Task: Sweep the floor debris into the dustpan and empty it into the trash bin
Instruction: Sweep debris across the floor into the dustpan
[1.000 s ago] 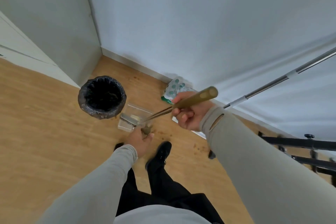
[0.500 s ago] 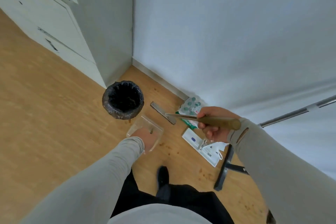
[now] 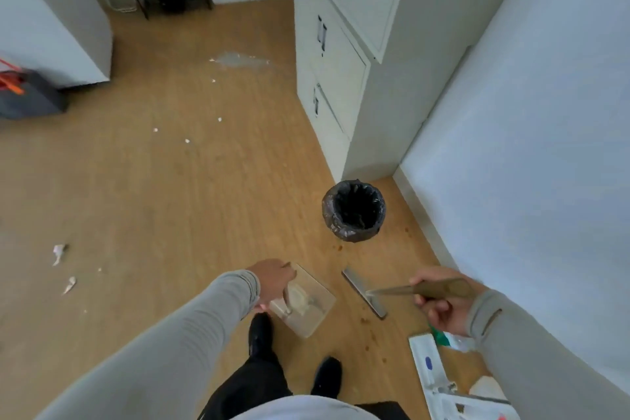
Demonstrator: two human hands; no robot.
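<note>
both hands' fingers clamped, left on dustpan, right on broom, trash bin near wall

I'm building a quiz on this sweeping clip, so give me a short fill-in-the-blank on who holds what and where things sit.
1. The left hand holds the clear ____ by its handle.
2. The right hand grips the brown handle of the ____.
3. The trash bin is lined with a ____ bag.
4. White scraps lie on the wooden ____.

Missing words: dustpan; broom; black; floor
</note>
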